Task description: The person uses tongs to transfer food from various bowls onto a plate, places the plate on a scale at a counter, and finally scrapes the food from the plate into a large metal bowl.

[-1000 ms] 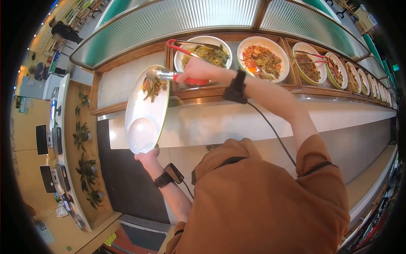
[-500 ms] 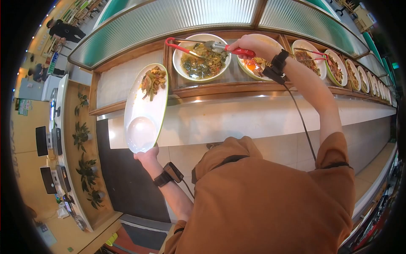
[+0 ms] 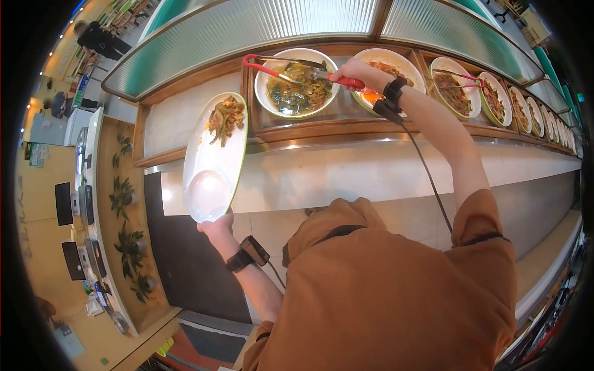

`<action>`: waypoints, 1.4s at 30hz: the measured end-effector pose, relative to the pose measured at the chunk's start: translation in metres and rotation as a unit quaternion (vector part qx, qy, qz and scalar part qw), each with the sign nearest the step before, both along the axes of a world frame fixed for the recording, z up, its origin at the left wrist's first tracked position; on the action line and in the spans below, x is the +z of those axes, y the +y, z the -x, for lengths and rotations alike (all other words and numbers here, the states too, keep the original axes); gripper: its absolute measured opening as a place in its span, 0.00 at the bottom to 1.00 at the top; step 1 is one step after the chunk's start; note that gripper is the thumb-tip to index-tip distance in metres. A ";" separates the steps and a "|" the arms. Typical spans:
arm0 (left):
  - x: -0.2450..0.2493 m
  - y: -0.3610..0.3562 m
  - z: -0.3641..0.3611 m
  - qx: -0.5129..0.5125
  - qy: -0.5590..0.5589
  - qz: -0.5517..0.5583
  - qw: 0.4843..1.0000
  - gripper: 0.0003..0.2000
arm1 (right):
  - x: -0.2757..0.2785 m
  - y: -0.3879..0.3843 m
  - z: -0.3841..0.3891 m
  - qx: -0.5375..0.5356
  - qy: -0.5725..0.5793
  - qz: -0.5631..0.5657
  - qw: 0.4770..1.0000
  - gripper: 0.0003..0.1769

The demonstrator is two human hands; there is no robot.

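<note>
My left hand [image 3: 216,225] grips the lower end of a long white plate [image 3: 213,162] with a green rim. A portion of cooked food [image 3: 226,120] lies at the plate's far end, and a round white hollow shows at its near end. My right hand [image 3: 361,74] is closed round the red handle of a pair of tongs [image 3: 348,81], whose metal tips reach over a white bowl of greens in broth [image 3: 296,93]. A second pair of tongs with a red handle [image 3: 252,60] rests across that bowl.
More bowls of food [image 3: 456,96] line the wooden counter [image 3: 309,131] to the right, beneath a ribbed glass guard [image 3: 266,26]. A person in dark clothes [image 3: 102,40] stands at the far upper left. Potted plants [image 3: 129,247] and monitors [image 3: 73,260] are at the left.
My right hand and its tongs have shifted slightly left and down, with the tips further over the greens. The left hand and plate have hardly moved.
</note>
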State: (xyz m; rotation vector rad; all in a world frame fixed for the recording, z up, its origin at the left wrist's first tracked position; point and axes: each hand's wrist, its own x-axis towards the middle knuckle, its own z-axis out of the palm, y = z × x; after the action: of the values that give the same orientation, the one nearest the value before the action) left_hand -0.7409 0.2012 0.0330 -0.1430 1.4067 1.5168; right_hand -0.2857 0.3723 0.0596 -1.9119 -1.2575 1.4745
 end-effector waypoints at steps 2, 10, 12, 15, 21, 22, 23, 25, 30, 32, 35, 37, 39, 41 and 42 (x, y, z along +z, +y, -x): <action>0.006 -0.001 -0.005 -0.022 0.065 0.054 0.996 0.21 | -0.009 0.005 -0.001 -0.008 0.014 0.003 1.000 0.15; -0.008 0.000 0.007 0.095 -0.087 -0.023 0.991 0.22 | -0.002 -0.007 -0.003 -0.027 0.077 0.020 0.996 0.11; -0.017 -0.001 0.011 0.067 -0.075 -0.032 0.994 0.22 | 0.007 -0.013 -0.004 -0.033 0.084 0.022 0.996 0.11; -0.023 -0.001 0.013 0.046 -0.076 -0.046 0.995 0.23 | 0.013 -0.018 -0.007 -0.028 0.067 0.035 0.997 0.11; -0.014 0.001 0.008 0.102 -0.083 -0.013 0.991 0.21 | -0.004 -0.018 -0.017 -0.039 0.069 0.024 0.997 0.11; -0.013 0.001 0.008 0.106 -0.086 -0.007 0.991 0.20 | -0.002 -0.019 -0.015 -0.035 0.077 0.012 0.996 0.11; -0.012 0.001 0.008 0.110 -0.088 -0.001 0.990 0.19 | -0.001 -0.020 -0.013 -0.033 0.084 0.001 0.996 0.12; -0.002 0.000 0.002 0.152 -0.122 -0.001 0.981 0.17 | -0.005 -0.018 -0.010 -0.019 0.070 0.002 0.997 0.12; -0.005 0.002 0.006 0.155 -0.140 -0.009 0.978 0.18 | -0.007 -0.019 0.000 -0.032 0.048 0.004 0.998 0.12; -0.011 0.001 0.009 0.172 -0.177 -0.030 0.969 0.19 | -0.015 -0.016 -0.007 -0.050 0.080 0.010 0.996 0.11; 0.015 0.001 -0.010 0.201 -0.161 0.014 0.966 0.19 | -0.001 -0.024 -0.012 -0.067 0.125 0.012 0.990 0.11; 0.010 0.002 -0.006 0.196 -0.158 0.014 0.968 0.19 | -0.010 -0.023 -0.020 -0.047 0.117 0.016 0.992 0.11; 0.004 0.002 -0.002 0.188 -0.155 0.007 0.970 0.19 | -0.011 -0.024 -0.024 -0.039 0.110 0.019 0.993 0.11; -0.001 0.001 0.001 0.180 -0.152 -0.005 0.972 0.20 | -0.008 -0.028 -0.024 -0.039 0.103 0.021 0.994 0.11; -0.002 0.002 0.003 0.141 -0.124 0.005 0.982 0.20 | -0.003 -0.030 -0.022 -0.040 0.107 0.013 0.993 0.11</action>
State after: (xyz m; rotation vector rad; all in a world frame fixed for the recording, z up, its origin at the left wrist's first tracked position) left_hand -0.7438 0.2029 0.0312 -0.5379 1.2303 1.6562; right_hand -0.2639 0.3425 0.0570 -1.7440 -1.0574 1.6117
